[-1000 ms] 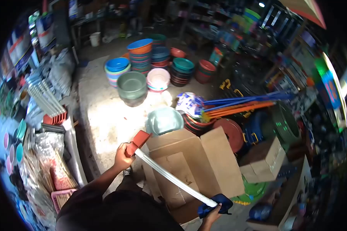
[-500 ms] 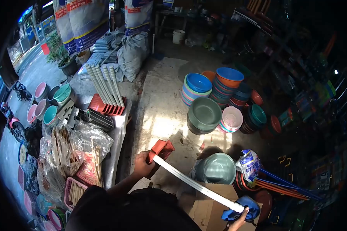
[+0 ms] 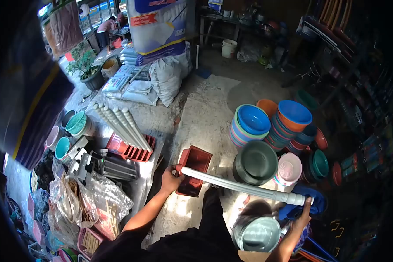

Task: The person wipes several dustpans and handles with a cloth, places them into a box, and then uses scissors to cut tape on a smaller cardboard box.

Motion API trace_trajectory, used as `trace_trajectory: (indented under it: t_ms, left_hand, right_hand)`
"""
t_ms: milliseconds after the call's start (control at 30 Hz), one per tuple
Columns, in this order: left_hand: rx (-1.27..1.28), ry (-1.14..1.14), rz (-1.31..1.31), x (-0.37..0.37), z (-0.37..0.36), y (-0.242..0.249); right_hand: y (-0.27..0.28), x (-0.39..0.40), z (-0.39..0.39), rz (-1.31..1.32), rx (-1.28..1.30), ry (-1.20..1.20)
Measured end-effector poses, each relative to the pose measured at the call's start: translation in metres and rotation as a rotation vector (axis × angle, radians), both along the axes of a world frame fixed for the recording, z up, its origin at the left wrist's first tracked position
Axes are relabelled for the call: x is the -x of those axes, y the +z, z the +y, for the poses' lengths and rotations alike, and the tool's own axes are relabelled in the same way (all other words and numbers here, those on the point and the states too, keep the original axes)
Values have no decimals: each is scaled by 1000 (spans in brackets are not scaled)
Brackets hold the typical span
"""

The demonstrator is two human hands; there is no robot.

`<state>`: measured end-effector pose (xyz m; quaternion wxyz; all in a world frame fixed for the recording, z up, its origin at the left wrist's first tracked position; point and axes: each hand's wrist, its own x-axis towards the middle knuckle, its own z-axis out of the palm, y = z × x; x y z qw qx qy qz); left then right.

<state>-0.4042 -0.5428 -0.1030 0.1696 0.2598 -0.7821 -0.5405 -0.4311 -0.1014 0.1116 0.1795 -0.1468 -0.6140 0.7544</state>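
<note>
A long-handled dustpan stretches across in front of me, with a red pan [image 3: 195, 162] at the left and a white ribbed handle [image 3: 240, 187] running to the right. My left hand [image 3: 172, 180] is closed at the joint where the handle meets the pan. At the handle's far end, my right hand [image 3: 305, 214] is closed around the tip, thumb on top. A bunched blue cloth [image 3: 316, 198] lies against that end, under my right hand; whether the fingers grip it too is hidden.
Stacked dustpans with upright white handles [image 3: 126, 126] stand on a low table to the left. Stacks of plastic basins [image 3: 255, 161] are on the floor at right. A grey-green basin [image 3: 260, 235] sits near my right forearm. Filled sacks [image 3: 165, 81] and a potted plant [image 3: 91, 78] are farther back.
The dustpan has swung closer to level, its right end rising along with my right hand and the blue cloth. The pan's open inside now faces up. My view has shifted.
</note>
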Motion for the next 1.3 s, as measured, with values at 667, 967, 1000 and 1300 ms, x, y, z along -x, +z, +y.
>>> trace_trajectory:
  t_ms: [667, 967, 1000, 1300]
  left_hand:
    - [-110, 381, -393, 324, -189, -13]
    - [-333, 948, -85, 357, -284, -54]
    - [-338, 981, -32, 359, -288, -53]
    - [-165, 1400, -32, 367, -286, 32]
  right_hand:
    - [15, 585, -338, 508, -225, 973]
    - [16, 693, -637, 677, -81, 1562]
    - [18, 698, -667, 752, -135, 1603]
    - [82, 577, -910, 912, 20, 2336]
